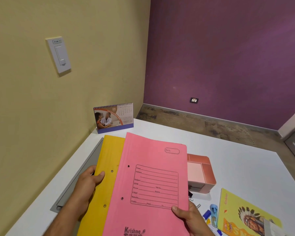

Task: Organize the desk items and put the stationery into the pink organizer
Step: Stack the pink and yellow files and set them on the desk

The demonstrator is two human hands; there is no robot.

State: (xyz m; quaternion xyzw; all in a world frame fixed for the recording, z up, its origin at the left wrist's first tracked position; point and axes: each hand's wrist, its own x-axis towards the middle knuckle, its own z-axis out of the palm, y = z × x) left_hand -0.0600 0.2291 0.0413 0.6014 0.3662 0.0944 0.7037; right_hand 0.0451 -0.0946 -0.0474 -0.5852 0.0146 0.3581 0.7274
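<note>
Two files, yellow file pinched by left hand, pink file by right hand, could slide apart and fall onto organizer.

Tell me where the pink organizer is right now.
The pink organizer sits on the white desk right of centre in the head view, partly hidden behind the pink folder, with the yellow notebook nearer the camera.

A single head-worn view looks forward and down, close over the white surface, facing its far-left wall corner.
</note>
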